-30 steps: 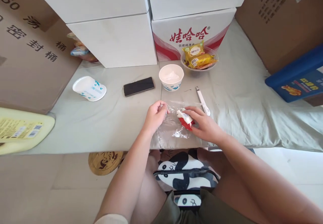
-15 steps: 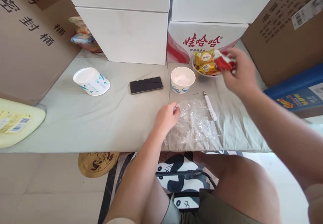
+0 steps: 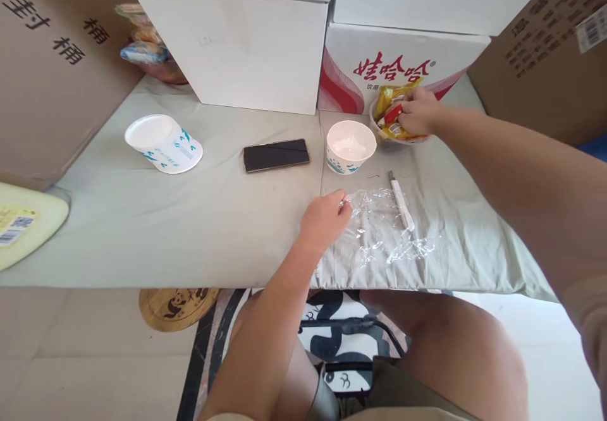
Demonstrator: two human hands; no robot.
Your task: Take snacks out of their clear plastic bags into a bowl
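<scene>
My left hand [image 3: 326, 220] is closed on the edge of a crumpled clear plastic wrap [image 3: 374, 237] spread on the cloth near the front edge. At the back right, my right hand [image 3: 420, 112] is down in a bowl [image 3: 375, 129] of yellow snack packets [image 3: 396, 95]. Its fingers are closed around a red snack packet [image 3: 391, 115], partly hidden by them. A white paper cup [image 3: 351, 146] with blue print stands upright just left of the bowl. Across the plastic wrap's right part lies a slim white-handled tool [image 3: 402, 206], its kind unclear.
A black phone [image 3: 276, 155] lies mid-table. Farther left, another paper cup [image 3: 165, 145] rests tilted. White boxes [image 3: 256, 48] line the back, with brown cartons [image 3: 61, 73] at both sides. A pale yellow container [image 3: 28, 225] stands at the left edge.
My right hand has lowered the red packet from above the bowl's right side into the bowl. My left hand keeps its hold on the plastic wrap. The camera view has shifted slightly.
</scene>
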